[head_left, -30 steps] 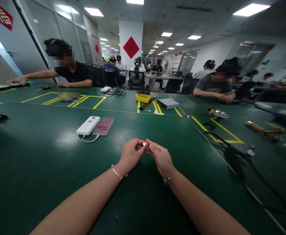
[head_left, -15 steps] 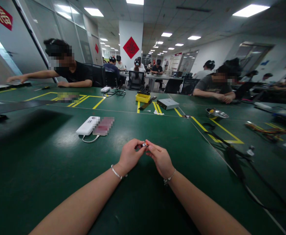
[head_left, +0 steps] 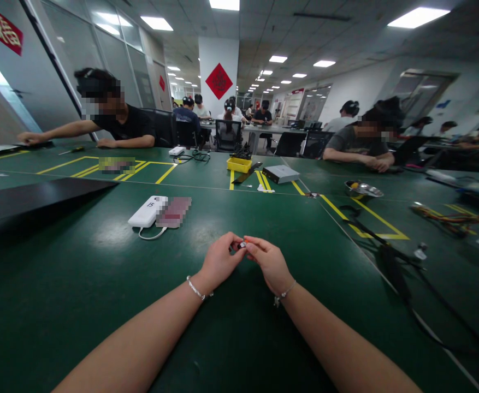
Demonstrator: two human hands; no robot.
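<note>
My left hand (head_left: 222, 254) and my right hand (head_left: 268, 261) meet above the green table (head_left: 112, 295), fingertips nearly touching. Between them is a small part (head_left: 242, 245) with a silvery piece and a dark end; its kind is too small to make out. My left thumb and fingers pinch its dark end. From the other side, my right thumb and forefinger close on it, where a bit of orange shows. Ahead and to the left lie a white power bank (head_left: 148, 212) marked 15 and a blurred-out flat thing (head_left: 174, 212), with a short white cable (head_left: 152, 236) beside them.
A black panel (head_left: 38, 199) juts in at the left. Further back are a yellow bin (head_left: 239, 164), a grey box (head_left: 281, 174) and a metal dish (head_left: 364, 189). Black cable (head_left: 390, 267) runs along the right. Co-workers sit across the table at left and right.
The black panel at left has swung lower and further into view. A co-worker's outstretched hand at far left has shifted slightly right. My hands stay together, with the small part turned slightly.
</note>
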